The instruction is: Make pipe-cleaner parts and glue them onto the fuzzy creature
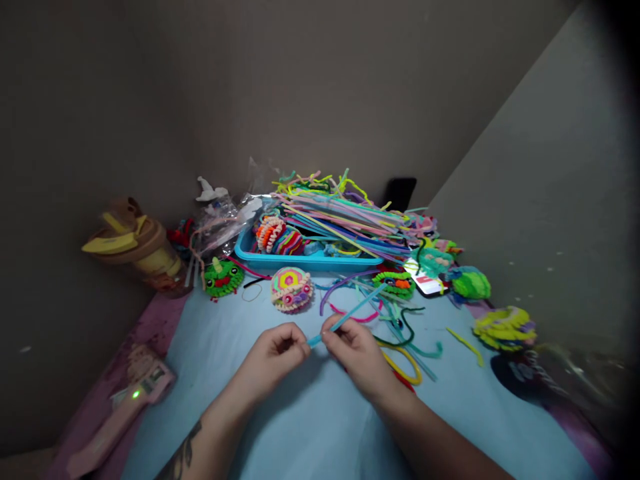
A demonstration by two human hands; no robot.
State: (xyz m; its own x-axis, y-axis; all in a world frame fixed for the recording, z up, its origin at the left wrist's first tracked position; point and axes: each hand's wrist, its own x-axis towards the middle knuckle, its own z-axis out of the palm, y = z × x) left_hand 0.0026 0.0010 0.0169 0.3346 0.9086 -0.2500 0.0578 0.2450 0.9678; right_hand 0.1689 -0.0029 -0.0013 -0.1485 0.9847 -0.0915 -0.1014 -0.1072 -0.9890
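A light blue pipe cleaner [357, 308] runs through both hands above the blue table cover. My left hand [277, 357] pinches its lower end. A short way along, my right hand [357, 350] pinches it too, and the rest sticks out up and to the right. Just beyond my hands sits a round pink and cream pipe-cleaner ball [291, 291] with flower-like coils. Loose pipe cleaners lie around my right hand, among them a yellow loop [407, 363] and a dark green piece [411, 330].
A blue tray [310, 263] at the back bears a heap of pipe cleaners [340, 213]. A green pipe-cleaner figure [223, 277] and a lidded cup [150, 250] stand left. A pink glue gun [127, 407] lies front left. A lit phone [427, 283] and yellow-green bundle [505, 328] lie right.
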